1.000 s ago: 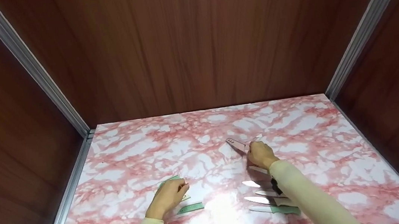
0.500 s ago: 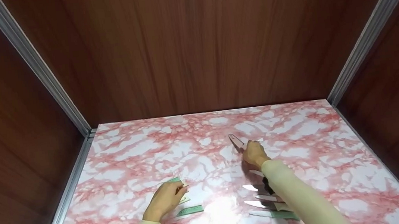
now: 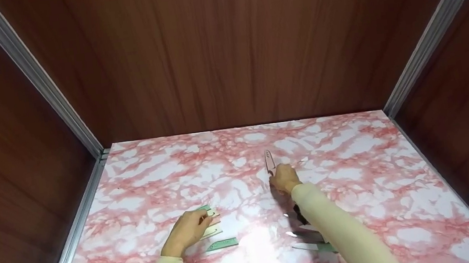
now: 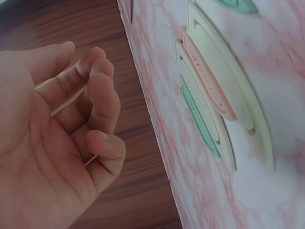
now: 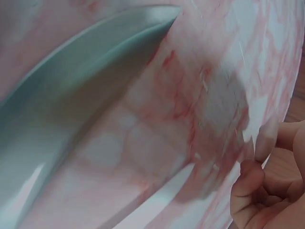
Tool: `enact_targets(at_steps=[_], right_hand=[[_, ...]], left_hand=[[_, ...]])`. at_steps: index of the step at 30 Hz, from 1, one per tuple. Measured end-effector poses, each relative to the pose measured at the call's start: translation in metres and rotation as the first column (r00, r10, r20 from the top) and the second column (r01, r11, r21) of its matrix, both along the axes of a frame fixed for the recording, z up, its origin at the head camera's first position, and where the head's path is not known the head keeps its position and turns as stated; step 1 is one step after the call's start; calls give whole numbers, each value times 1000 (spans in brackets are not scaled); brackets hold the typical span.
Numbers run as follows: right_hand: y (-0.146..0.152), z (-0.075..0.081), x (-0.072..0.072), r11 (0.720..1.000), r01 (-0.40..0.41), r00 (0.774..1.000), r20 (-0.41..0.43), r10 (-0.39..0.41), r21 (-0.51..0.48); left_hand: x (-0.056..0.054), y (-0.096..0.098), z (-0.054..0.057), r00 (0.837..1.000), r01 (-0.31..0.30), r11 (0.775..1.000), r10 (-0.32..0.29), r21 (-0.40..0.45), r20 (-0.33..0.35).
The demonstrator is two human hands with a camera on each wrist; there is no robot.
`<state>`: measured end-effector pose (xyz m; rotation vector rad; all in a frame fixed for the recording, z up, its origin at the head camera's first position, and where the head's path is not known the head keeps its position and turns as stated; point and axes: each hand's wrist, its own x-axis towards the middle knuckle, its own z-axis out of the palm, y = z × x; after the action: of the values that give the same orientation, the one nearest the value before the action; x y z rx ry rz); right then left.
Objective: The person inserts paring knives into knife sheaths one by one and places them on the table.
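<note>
Above the table, my right hand [image 3: 284, 178] grips the near end of a long pink piece [image 3: 269, 160] with a rounded tip and small dark slots, which looks like a knife sheath. It points to the back; its gripped end is hidden by the hand. In the right wrist view, the thumb and fingers [image 5: 250, 181] are pinched together. My left hand [image 3: 188, 230] hovers with loosely curled fingers over a row of knife sheaths and holds nothing. The left wrist view has a large cream sheath [image 4: 228, 71], a pink sheath [image 4: 207, 76] and a green sheath [image 4: 198, 119].
Bare knives lie beneath the right forearm, among them one with a green handle [image 3: 326, 248]. A broad blade [image 5: 86, 95] and a narrower blade [image 5: 159, 198] show in the right wrist view. Another green sheath [image 3: 222, 244] lies nearest the front. Brown wood-grain panels [image 3: 225, 53] enclose the table.
My right hand has moved left with the pink piece, turning it from pointing back-left to nearly straight back. The left hand has drawn slightly left, uncovering more of the cream sheaths.
</note>
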<state>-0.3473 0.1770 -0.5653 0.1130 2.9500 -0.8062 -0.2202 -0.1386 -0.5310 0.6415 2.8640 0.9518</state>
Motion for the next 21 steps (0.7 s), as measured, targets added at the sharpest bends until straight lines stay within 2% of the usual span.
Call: enact_targets(at_steps=[8,14,21], right_hand=[[-8,-7,-2,999,-23,1000,11,23,31],[-10,-11,-7,995,-41,999,-17,43,92],[-12,-5,-6,995,-70,997,-30,72,67]], left_hand=[[-1,-5,-3,1000,-10,1000,10,2,26],[-4,-6,-4,999,-12,1000,12,11,35],[-8,-10,-1,999,-23,1000,22,16,46]])
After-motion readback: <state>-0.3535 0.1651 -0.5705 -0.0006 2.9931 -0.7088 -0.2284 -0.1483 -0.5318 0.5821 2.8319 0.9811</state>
